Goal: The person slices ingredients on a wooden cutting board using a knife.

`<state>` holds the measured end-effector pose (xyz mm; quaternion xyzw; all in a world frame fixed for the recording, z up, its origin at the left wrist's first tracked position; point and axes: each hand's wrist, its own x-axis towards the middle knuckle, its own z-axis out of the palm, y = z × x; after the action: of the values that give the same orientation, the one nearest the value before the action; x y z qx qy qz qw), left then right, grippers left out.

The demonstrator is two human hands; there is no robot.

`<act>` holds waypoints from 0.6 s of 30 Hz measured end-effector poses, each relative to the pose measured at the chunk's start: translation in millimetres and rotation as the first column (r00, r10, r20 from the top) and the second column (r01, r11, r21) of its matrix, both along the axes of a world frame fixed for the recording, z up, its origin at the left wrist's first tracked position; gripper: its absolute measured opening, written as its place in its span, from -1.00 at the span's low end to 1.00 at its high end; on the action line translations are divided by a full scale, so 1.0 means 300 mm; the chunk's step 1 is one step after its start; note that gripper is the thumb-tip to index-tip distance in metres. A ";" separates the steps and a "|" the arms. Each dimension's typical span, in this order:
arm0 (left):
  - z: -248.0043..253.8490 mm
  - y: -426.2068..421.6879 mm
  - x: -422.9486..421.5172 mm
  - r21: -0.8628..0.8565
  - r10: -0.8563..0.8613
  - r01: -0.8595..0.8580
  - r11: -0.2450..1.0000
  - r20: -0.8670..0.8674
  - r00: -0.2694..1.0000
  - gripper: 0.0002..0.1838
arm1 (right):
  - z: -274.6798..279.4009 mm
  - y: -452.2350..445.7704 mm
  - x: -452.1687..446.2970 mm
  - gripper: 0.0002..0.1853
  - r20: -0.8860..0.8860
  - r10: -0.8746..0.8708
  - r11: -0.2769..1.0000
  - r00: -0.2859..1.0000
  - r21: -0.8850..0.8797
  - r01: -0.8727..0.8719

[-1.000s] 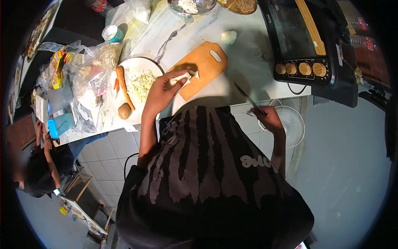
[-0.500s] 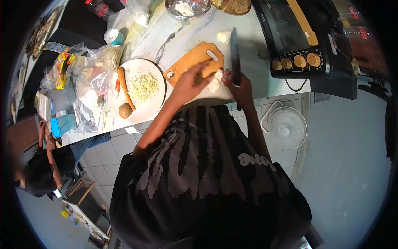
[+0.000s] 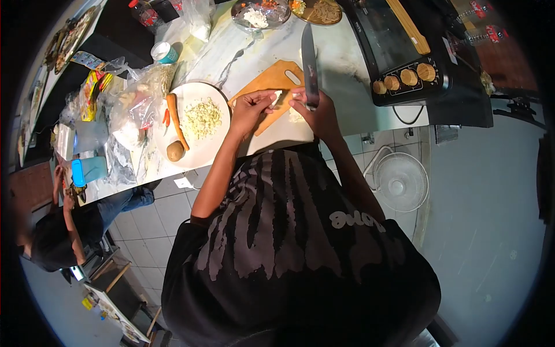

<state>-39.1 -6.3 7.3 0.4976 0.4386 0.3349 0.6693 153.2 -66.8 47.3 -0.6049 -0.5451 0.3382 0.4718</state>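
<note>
My left hand (image 3: 254,111) is closed in a pinch on a small whitish piece of food (image 3: 277,98), above the wooden cutting board (image 3: 269,78). Close beside it, my right hand (image 3: 319,113) grips a kitchen knife (image 3: 309,61) whose broad blade points up and away from me. The fingertips of that hand also pinch something small and pale; its kind is unclear. Below the right fingers lies a pale chunk (image 3: 296,117), partly hidden. To the left, a large white plate (image 3: 199,156) carries chopped pale-green bits (image 3: 202,118), a carrot (image 3: 178,124), red chillies (image 3: 166,118) and a round brown vegetable (image 3: 175,151).
A metal bowl (image 3: 277,22) and a plate of sliced food (image 3: 324,13) stand at the back. The black electric grill (image 3: 404,78) is on the right. Plastic bags (image 3: 130,110) and a blue-lidded container (image 3: 87,171) crowd the left, where another person (image 3: 63,237) sits.
My hands have risen off the pale chunk and moved apart, the left now holding a small piece. The knife has shifted left and turned more upright.
</note>
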 end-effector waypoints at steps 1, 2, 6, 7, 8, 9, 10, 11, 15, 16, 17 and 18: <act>0.036 -0.025 0.011 -0.113 0.019 -0.002 0.994 0.149 0.989 -0.73 | 0.020 0.003 -0.015 -0.77 -0.002 0.001 1.000 1.000 -0.001 -0.002; 0.075 -0.043 0.014 -0.221 0.055 0.012 0.975 0.293 0.954 -0.72 | 0.043 0.010 -0.026 -0.80 -0.125 0.059 0.998 0.990 0.020 -0.057; 0.179 -0.109 0.007 -0.244 0.086 -0.009 0.970 0.307 0.948 -0.67 | 0.122 0.042 -0.013 -0.80 -0.117 0.220 0.967 0.968 -0.104 -0.232; 0.185 -0.118 0.011 -0.203 0.096 -0.039 0.978 0.280 0.955 -0.68 | 0.125 0.043 -0.007 -0.80 -0.117 0.234 0.964 0.965 -0.103 -0.246; 0.196 -0.132 0.013 -0.202 0.107 -0.050 0.978 0.279 0.954 -0.68 | 0.128 0.041 -0.001 -0.78 -0.184 0.264 0.960 0.947 -0.045 -0.276; 0.221 -0.148 0.015 -0.176 0.108 -0.063 0.982 0.258 0.960 -0.68 | 0.135 0.038 0.001 -0.76 -0.250 0.293 0.954 0.923 0.016 -0.299; 0.243 -0.164 0.020 -0.148 0.105 -0.071 0.986 0.236 0.966 -0.69 | 0.142 0.031 0.003 -0.76 -0.252 0.298 0.953 0.921 0.020 -0.303; 0.259 -0.184 0.030 -0.144 0.105 -0.072 0.987 0.233 0.967 -0.69 | 0.151 0.019 0.009 -0.73 -0.275 0.289 0.956 0.917 0.030 -0.293; 0.298 -0.241 0.095 0.051 0.036 -0.049 0.997 0.231 0.972 -0.70 | 0.219 -0.074 0.065 -0.74 -0.302 0.230 0.971 0.925 0.012 -0.237; 0.304 -0.251 0.115 0.069 0.022 -0.040 0.997 0.237 0.971 -0.71 | 0.223 -0.108 0.087 -0.74 -0.302 0.216 0.975 0.928 0.011 -0.224; 0.300 -0.260 0.134 0.029 0.026 -0.034 0.999 0.231 0.973 -0.73 | 0.226 -0.145 0.112 -0.76 -0.274 0.146 0.988 0.951 -0.018 -0.157; 0.285 -0.273 0.150 0.027 0.013 -0.020 0.999 0.232 0.973 -0.73 | 0.234 -0.187 0.138 -0.77 -0.243 0.074 0.995 0.967 -0.046 -0.088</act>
<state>6.1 -88.3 92.6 0.4614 0.3566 0.4025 0.7057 194.6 -123.0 117.5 -0.5495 -0.4982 0.4435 0.5031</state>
